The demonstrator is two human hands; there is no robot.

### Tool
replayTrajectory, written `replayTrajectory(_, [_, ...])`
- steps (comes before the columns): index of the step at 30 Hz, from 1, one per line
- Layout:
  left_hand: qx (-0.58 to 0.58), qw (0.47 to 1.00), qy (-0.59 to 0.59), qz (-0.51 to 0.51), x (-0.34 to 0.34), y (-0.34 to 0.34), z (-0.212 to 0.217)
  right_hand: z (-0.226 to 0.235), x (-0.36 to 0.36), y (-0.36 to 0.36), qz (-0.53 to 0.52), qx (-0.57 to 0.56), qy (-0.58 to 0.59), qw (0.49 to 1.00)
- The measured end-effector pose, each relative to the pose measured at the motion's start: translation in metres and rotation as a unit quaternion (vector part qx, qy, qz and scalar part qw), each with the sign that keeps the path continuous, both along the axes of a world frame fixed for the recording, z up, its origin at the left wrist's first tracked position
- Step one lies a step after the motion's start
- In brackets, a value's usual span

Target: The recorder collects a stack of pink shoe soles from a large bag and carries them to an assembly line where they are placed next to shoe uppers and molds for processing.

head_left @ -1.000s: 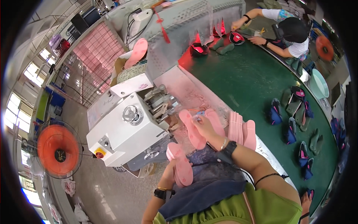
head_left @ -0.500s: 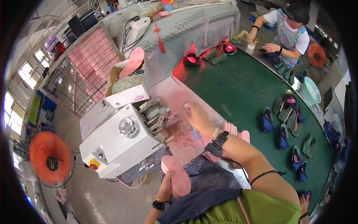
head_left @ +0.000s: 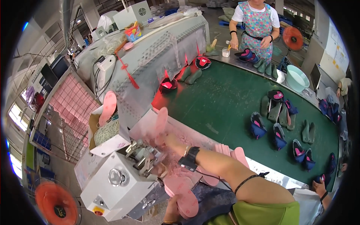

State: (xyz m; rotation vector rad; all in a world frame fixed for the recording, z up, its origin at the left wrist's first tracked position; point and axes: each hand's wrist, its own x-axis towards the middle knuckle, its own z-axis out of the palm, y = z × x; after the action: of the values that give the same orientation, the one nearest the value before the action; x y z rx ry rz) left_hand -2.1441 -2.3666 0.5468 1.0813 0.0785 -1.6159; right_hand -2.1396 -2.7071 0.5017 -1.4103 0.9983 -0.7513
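Two pink soles are in hand: the right hand (head_left: 170, 140), at frame centre, pinches one sole (head_left: 161, 120) upright beside the white machine (head_left: 120, 180), edge toward its rollers, while the left hand (head_left: 173, 210), bottom centre, grips the second sole (head_left: 182, 195) flat, close underneath.

Bright, even daylight; red glow mid-frame; fisheye bends edges; rim black.

There are two orange fans (head_left: 56, 204) (head_left: 293, 38), one white machine (head_left: 116, 183), one teal basin (head_left: 297, 78) and one cardboard box (head_left: 107, 137).
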Motion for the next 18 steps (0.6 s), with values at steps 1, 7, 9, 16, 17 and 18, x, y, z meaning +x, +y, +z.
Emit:
replayTrajectory(1, [0.002, 1.000, 0.001, 0.001, 0.003, -0.008, -0.005, -0.006, -0.006, -0.020, 0.004, -0.041, -0.023, 0.999])
replayTrajectory(7, [-0.036, 0.995, -0.046, -0.082, 0.007, -0.050, -0.015, -0.021, -0.034, -0.201, -0.172, 0.052, -0.067, 0.981])
replayTrajectory(9, [-0.023, 0.987, -0.115, -0.107, 0.007, -0.053, -0.011, -0.016, -0.026, -0.261, -0.211, 0.022, 0.013, 0.977])
replayTrajectory(16, [-0.030, 0.989, -0.115, -0.087, 0.002, -0.054, -0.010, -0.002, 0.025, -0.328, -0.158, -0.275, -0.020, 0.948])
replayTrajectory(17, [-0.028, 0.990, -0.117, -0.074, 0.000, -0.051, -0.011, 0.008, 0.037, -0.274, -0.083, -0.259, -0.097, 0.957])
replayTrajectory(18, [-0.045, 0.987, -0.118, -0.095, 0.001, -0.057, -0.011, -0.009, 0.011, -0.257, -0.061, -0.155, -0.093, 0.982])
